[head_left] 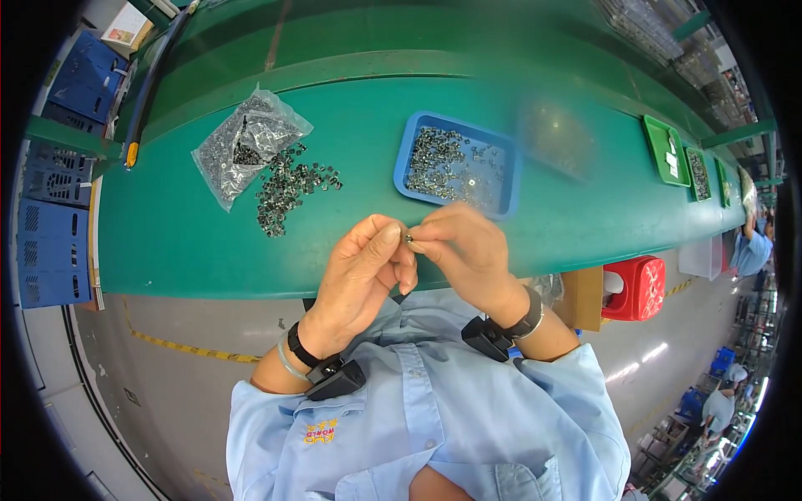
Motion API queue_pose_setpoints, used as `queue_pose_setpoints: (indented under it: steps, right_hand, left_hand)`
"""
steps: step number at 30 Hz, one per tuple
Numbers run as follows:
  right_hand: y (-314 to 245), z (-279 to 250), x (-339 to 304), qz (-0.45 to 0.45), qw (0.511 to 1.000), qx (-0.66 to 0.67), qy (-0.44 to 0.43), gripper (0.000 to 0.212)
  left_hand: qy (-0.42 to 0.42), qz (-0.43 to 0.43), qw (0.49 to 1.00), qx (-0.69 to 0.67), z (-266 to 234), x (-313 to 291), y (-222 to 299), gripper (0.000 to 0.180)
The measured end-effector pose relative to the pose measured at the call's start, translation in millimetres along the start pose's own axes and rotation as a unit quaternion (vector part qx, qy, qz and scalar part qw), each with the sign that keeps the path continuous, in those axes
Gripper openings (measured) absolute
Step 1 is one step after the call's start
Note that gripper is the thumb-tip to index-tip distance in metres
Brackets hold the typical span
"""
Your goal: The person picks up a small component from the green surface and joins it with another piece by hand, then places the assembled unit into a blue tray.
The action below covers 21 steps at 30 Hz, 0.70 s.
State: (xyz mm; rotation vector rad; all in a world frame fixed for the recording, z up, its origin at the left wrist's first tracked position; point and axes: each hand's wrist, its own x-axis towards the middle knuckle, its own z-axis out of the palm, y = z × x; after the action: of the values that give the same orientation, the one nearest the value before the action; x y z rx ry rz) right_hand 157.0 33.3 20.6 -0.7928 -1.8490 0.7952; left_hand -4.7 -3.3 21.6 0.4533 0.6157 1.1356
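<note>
My left hand (361,269) and my right hand (470,250) meet fingertip to fingertip above the bench's near edge. Both are closed in a pinch on one small, dark, shiny part (408,239), too small to make out its exact kind. Just beyond my right hand stands a blue tray (403,159) holding many small metal parts (437,159). Farther left, a heap of small black-and-silver parts (284,190) lies loose on the green bench top (359,108). It spreads from a clear plastic bag (242,146) filled with similar pieces.
Green trays (666,150) line the bench's far right end. Blue crates (54,250) are stacked off its left end. On the right floor stand a red stool (637,286) and a cardboard box (582,298). A person in blue (752,249) sits beyond.
</note>
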Motion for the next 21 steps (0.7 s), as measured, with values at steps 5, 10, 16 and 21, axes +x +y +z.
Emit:
queue_pose_setpoints:
  steps: [5, 10, 16, 21]
  right_hand:
    - [-1, -1, -1, 0.021, 1.000, 0.013, 0.009, 0.019]
    - [1, 2, -2, 0.004, 1.000, 0.000, 0.014, 0.019]
    - [6, -2, 4, -0.057, 0.996, -0.075, 0.007, 0.019]
    - [22, -27, 29, -0.026, 0.970, -0.241, -0.026, 0.011]
  left_hand:
    - [-0.010, -0.003, 1.000, -0.014, 3, -1, -1, 0.016]
    - [-0.006, 0.000, 1.000, -0.002, 0, 0, -3, 0.017]
    - [0.020, -0.007, 0.999, 0.026, 0, 3, -5, 0.018]
    - [0.063, 0.001, 0.998, 0.020, -18, -3, 2, 0.018]
